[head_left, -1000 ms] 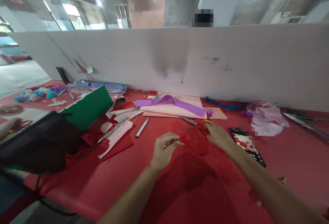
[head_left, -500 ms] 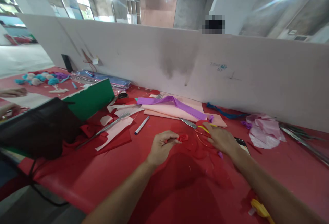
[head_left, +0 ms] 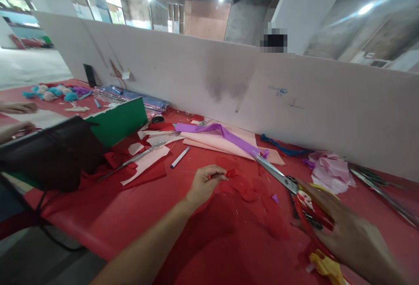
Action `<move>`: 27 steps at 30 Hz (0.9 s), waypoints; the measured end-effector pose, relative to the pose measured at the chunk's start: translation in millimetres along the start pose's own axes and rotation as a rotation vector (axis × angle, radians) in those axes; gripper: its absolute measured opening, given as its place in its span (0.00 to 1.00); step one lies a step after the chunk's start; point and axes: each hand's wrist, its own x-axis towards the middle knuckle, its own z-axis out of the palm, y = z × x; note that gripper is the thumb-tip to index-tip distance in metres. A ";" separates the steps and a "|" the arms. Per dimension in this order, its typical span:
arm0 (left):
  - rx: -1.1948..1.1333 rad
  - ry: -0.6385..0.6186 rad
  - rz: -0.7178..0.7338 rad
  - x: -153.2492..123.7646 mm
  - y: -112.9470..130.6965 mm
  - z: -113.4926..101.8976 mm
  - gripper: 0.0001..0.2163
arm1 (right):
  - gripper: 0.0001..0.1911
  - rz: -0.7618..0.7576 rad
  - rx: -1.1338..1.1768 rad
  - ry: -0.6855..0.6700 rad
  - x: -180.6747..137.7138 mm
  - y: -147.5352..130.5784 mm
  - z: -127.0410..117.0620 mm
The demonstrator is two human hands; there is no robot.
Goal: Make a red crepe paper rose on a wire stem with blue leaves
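Pinching a small red flower point(head_left: 232, 173) with left hand point(head_left: 203, 185) over the worktop point(head_left: 114, 219), holding scissors point(head_left: 290, 184) with right hand point(head_left: 352, 228), well apart; noticing blue handwriting point(head_left: 278, 91) on the partition point(head_left: 157, 75), too blurred for reading.

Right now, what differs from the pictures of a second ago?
The right hand, earlier at the handles, now holds the scissors and has drawn them rightward, toward the person. The left hand still pinches the red flower; the marker stayed put.
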 end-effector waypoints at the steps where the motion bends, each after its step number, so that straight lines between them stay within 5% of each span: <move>1: -0.004 -0.001 0.001 0.3 0.1 0.1 0.05 | 0.36 -0.006 0.011 0.028 -7.9 -0.7 -4.5; 8: -0.059 -0.008 0.008 0.4 2.2 0.2 0.06 | 0.31 -0.149 0.064 0.089 -34.2 -9.2 -15.0; 27: -0.026 -0.054 0.090 0.1 3.8 -0.1 0.05 | 0.24 -0.251 0.151 0.034 -18.0 -18.2 -29.5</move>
